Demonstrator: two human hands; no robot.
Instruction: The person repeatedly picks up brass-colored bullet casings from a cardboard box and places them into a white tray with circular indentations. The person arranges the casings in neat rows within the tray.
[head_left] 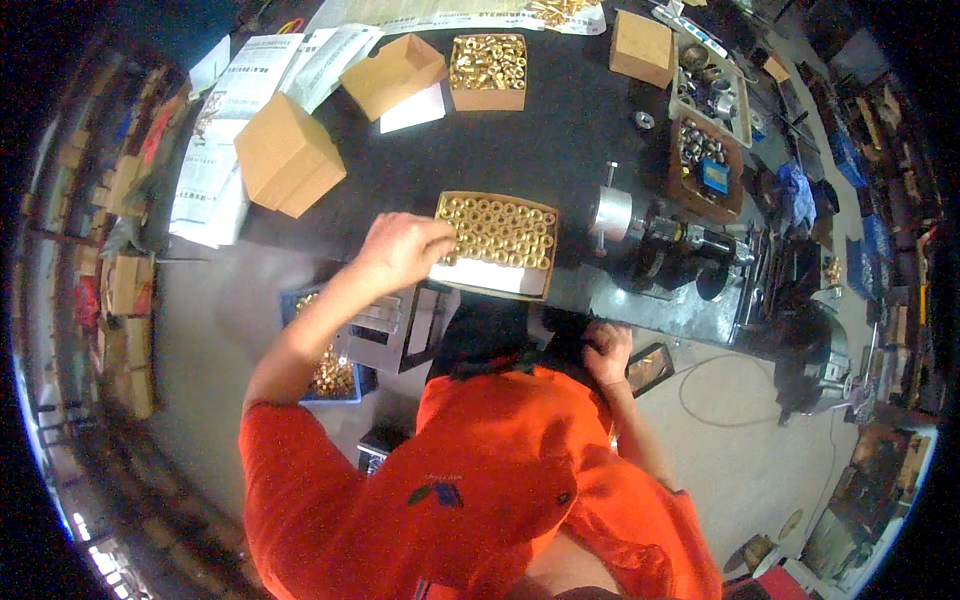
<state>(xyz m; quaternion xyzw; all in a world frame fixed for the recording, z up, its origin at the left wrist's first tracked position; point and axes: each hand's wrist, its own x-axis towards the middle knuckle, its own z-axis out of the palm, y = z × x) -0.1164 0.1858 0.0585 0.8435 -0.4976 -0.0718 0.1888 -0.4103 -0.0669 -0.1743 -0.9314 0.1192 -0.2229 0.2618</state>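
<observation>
A shallow cardboard box [552,262] stands at the table's near edge. Rows of ring-shaped brass fittings [500,222] fill its far part, and a white strip [490,275] shows along its near side. My left hand [400,252] reaches over the box's left edge. Its thumb and fingers are pinched together at the left end of the rows, on a brass fitting mostly hidden by the fingertips. My right hand [607,352] rests low by my lap, below the table edge, with curled fingers; anything inside them is hidden.
Beyond the box are an open carton of loose brass fittings [488,72], an empty carton [395,75] and a closed box [290,155] on newspaper [225,140]. A metal clamping fixture [660,235] stands right, near parts trays [705,165]. A blue crate [350,388] sits below left.
</observation>
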